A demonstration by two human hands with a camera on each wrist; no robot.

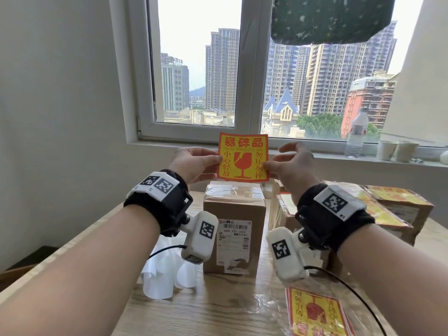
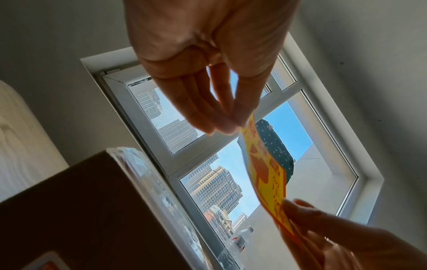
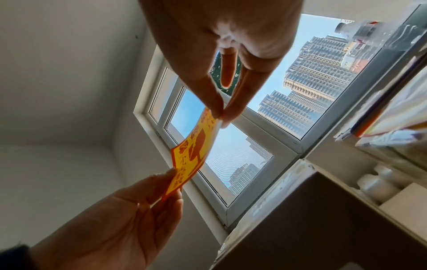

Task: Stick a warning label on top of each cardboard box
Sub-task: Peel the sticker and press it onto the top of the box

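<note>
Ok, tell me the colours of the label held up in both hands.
Yellow with red-orange border, characters and broken-glass symbol; the label shows best in the head view.

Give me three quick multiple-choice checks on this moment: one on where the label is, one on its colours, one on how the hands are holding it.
1. Where is the warning label?
A. stuck on the box top
B. held in the air above the upright cardboard box
C. lying on the table

2. What colours is it?
A. yellow with red-orange print
B. blue and white
C. green and black

3. How is it held?
A. left hand alone
B. right hand alone
C. left hand and right hand each pinch a side edge

Answers: 1 B, the head view shows the label clear of the box's taped top. 2 A, yellow ground with a broken-glass symbol. 3 C, both wrist views show fingertips pinched on opposite edges.
</note>
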